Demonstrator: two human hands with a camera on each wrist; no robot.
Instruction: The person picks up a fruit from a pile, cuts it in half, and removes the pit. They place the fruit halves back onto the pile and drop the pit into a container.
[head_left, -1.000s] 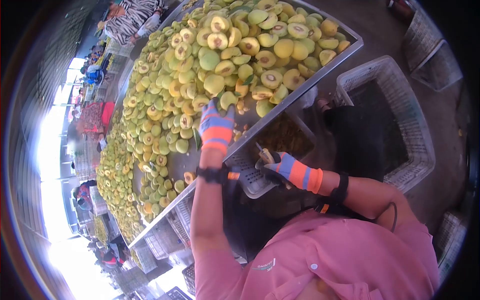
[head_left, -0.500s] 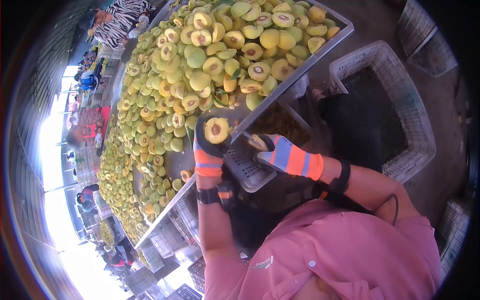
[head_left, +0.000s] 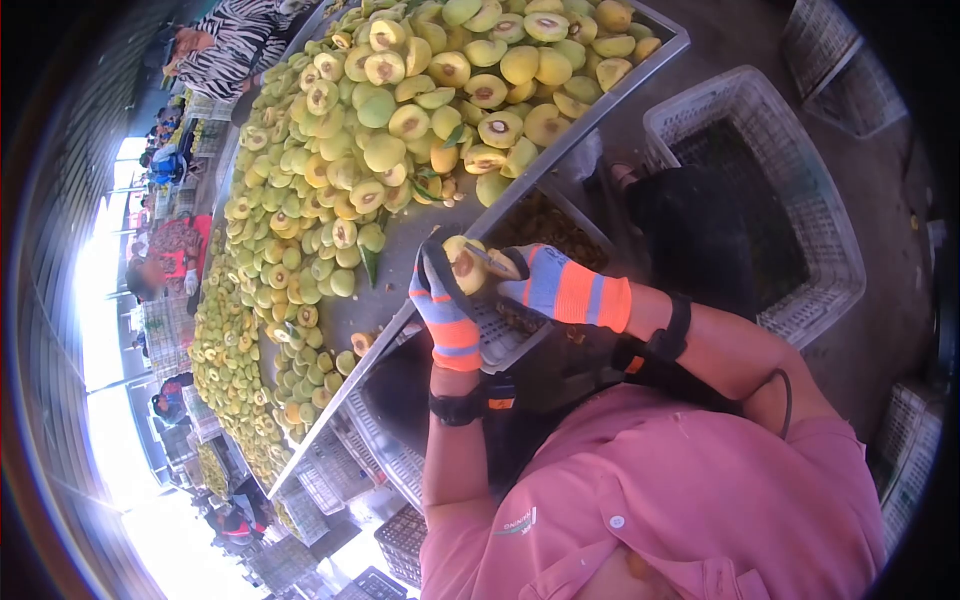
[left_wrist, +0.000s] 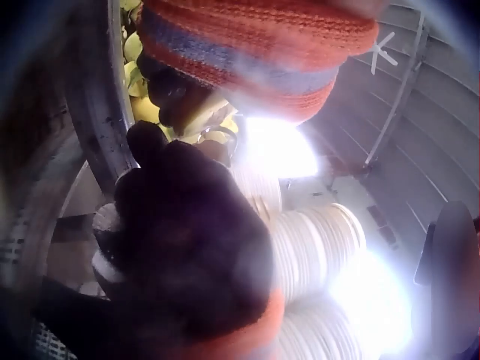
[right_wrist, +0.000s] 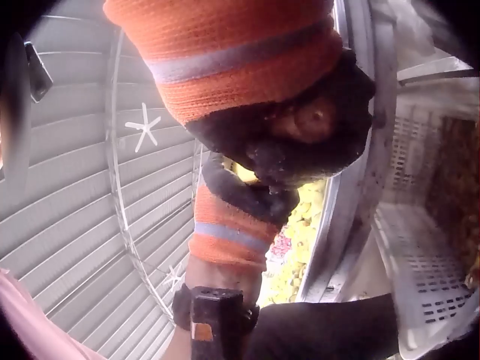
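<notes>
In the head view my gloved left hand holds a halved yellow-green peach, cut face toward my right hand. My gloved right hand grips a small pitting tool, its wooden handle showing in the right wrist view. The tool's metal end lies against the peach's cut face. Both hands are close together just over the metal table's near edge. A big heap of halved peaches, many with stones in them, covers the table beyond. Dark palms hide most of the grip in the left wrist view.
Below the hands sits a white plastic basket, beside a bin of brownish scraps. A large white crate stands on the floor at right. Other people work along the table's far side, one in a zebra-striped top.
My left hand reached into the heap, came back with a peach half, and moved right toward the other hand. The tool in my right hand now meets the peach.
</notes>
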